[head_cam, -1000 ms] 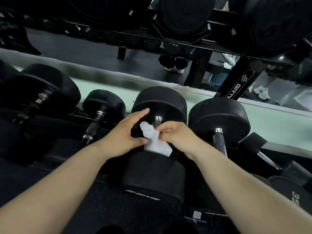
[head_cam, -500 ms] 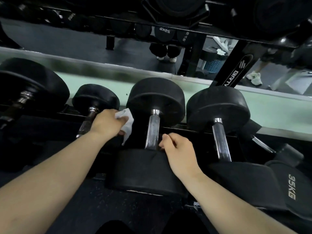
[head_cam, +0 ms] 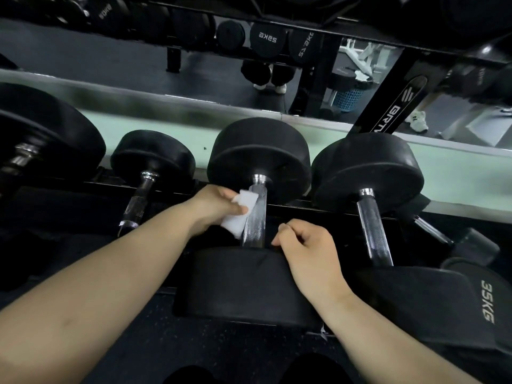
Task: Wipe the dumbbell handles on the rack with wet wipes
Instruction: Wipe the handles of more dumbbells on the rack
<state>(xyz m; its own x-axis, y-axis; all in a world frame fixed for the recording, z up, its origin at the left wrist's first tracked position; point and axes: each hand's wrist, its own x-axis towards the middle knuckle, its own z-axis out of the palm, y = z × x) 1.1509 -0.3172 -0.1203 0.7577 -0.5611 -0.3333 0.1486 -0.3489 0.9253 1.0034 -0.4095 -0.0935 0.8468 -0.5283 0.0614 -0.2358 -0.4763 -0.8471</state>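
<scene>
White and folded, the wet wipe (head_cam: 240, 214) sits pinched in the fingers of the left grip (head_cam: 212, 209), at the centre of the frame. Its right edge touches the left flank of the knurled chrome handle of the middle dumbbell (head_cam: 255, 217), about halfway along the bar.

That handle is what matters here. Its long axis runs almost straight up the frame, from the broad black rubber head nearest the person (head_cam: 243, 286) to the round black far head (head_cam: 260, 159) by the pale green wall strip. Judging by this, a wiping stroke has to travel up and down the frame, along the bar rather than across it. The wipe reaches only the bar's left side so far, and it would need to wrap round to cover the right.

Of the two, the left grip is the nearer to the bar and the only one carrying anything. The right grip (head_cam: 307, 250) lies just right of the handle's foot, resting on the upper edge of the near head. Its fingers are loosely curled and it holds nothing; it looks to be steadying the weight.

The next chrome handle to the right (head_cam: 374, 225) lies well apart from both.
</scene>
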